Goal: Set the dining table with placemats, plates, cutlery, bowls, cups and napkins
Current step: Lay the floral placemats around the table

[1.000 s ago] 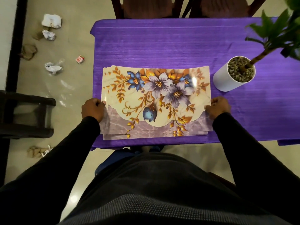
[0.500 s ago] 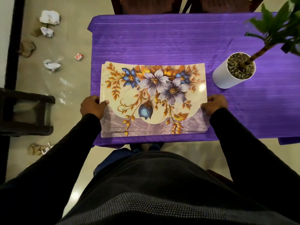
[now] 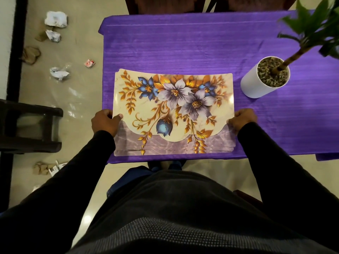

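The stack of floral placemats lies at the near edge of the purple tablecloth. The left hand grips the stack's left edge, thumb on top. The right hand grips the stack's right edge, fingers curled under. Just beyond the stack's far right corner stands a white plant pot. Crumpled paper scraps litter the floor left of the stack.

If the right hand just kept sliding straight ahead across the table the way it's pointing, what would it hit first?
Probably the white plant pot. The right hand grips the stack of placemats at its right edge; only bare purple tablecloth lies between, though its exact heading is hard to judge.
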The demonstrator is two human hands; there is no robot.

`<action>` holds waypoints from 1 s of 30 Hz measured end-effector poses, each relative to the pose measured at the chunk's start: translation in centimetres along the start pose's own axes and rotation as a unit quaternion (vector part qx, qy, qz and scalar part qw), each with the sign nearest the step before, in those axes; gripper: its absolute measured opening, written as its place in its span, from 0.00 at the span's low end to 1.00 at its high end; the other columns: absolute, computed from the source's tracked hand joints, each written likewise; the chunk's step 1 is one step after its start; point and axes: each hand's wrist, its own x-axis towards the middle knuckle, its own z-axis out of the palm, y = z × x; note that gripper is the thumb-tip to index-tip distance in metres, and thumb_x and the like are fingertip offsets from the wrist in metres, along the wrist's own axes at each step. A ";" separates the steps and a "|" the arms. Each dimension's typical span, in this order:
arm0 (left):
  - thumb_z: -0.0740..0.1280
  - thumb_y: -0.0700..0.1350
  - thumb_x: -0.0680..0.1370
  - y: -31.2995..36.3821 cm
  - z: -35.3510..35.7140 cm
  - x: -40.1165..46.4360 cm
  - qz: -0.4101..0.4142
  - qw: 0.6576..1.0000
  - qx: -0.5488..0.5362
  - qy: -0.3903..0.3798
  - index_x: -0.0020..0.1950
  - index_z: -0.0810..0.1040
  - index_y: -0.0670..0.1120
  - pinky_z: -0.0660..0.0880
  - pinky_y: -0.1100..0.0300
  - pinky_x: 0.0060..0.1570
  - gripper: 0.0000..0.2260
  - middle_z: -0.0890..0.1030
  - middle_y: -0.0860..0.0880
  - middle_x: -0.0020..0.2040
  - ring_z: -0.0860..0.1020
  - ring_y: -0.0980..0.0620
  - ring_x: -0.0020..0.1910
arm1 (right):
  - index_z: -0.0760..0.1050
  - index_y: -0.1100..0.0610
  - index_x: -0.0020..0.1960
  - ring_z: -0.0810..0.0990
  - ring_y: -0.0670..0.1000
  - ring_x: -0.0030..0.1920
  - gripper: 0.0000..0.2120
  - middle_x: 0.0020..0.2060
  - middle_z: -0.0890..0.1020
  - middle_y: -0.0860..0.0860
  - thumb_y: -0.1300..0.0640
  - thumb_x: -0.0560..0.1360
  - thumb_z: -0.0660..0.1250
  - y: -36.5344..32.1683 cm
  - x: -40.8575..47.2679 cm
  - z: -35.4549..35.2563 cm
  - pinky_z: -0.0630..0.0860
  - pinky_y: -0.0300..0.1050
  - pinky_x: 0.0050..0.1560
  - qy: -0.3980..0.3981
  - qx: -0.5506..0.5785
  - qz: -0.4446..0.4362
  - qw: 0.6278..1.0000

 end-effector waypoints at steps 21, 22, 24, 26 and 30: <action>0.64 0.45 0.83 -1.0 -0.6 -1.9 0.008 0.987 -0.137 -0.089 0.64 0.74 0.46 0.77 0.46 0.58 0.10 0.80 0.42 0.62 0.78 0.37 0.60 | 0.80 0.64 0.44 0.82 0.59 0.46 0.02 0.43 0.83 0.58 0.65 0.73 0.70 1.2 -1.1 0.5 0.79 0.50 0.47 -0.020 0.009 -0.026 0.999; 0.65 0.43 0.82 -1.1 -0.8 -1.9 0.002 0.981 -0.167 -0.095 0.62 0.74 0.47 0.78 0.46 0.56 0.09 0.81 0.42 0.61 0.79 0.37 0.59 | 0.80 0.63 0.42 0.82 0.58 0.44 0.02 0.42 0.83 0.58 0.65 0.73 0.70 1.3 -1.3 0.4 0.79 0.49 0.46 -0.022 0.014 -0.025 0.999; 0.65 0.40 0.82 -1.4 -1.3 -2.0 -0.005 0.969 -0.224 -0.104 0.61 0.75 0.48 0.81 0.56 0.47 0.08 0.82 0.45 0.59 0.82 0.44 0.55 | 0.79 0.62 0.36 0.80 0.58 0.36 0.05 0.37 0.82 0.60 0.66 0.71 0.69 1.9 -1.7 0.3 0.77 0.48 0.40 -0.022 0.033 -0.022 0.999; 0.65 0.38 0.82 -1.6 -1.8 -2.4 -0.005 0.959 -0.258 -0.118 0.61 0.75 0.46 0.79 0.65 0.41 0.09 0.82 0.47 0.57 0.82 0.54 0.51 | 0.79 0.63 0.34 0.77 0.56 0.30 0.05 0.31 0.80 0.60 0.66 0.69 0.69 2.7 -2.2 0.1 0.74 0.47 0.36 -0.021 0.060 -0.017 0.998; 0.66 0.37 0.81 -3.0 -2.3 -3.2 0.000 0.948 -0.281 -0.151 0.63 0.76 0.45 0.80 0.51 0.55 0.11 0.82 0.45 0.60 0.82 0.48 0.55 | 0.79 0.64 0.34 0.76 0.56 0.27 0.04 0.22 0.76 0.54 0.64 0.66 0.69 4.2 -3.7 -0.3 0.74 0.48 0.34 0.003 0.083 -0.009 0.997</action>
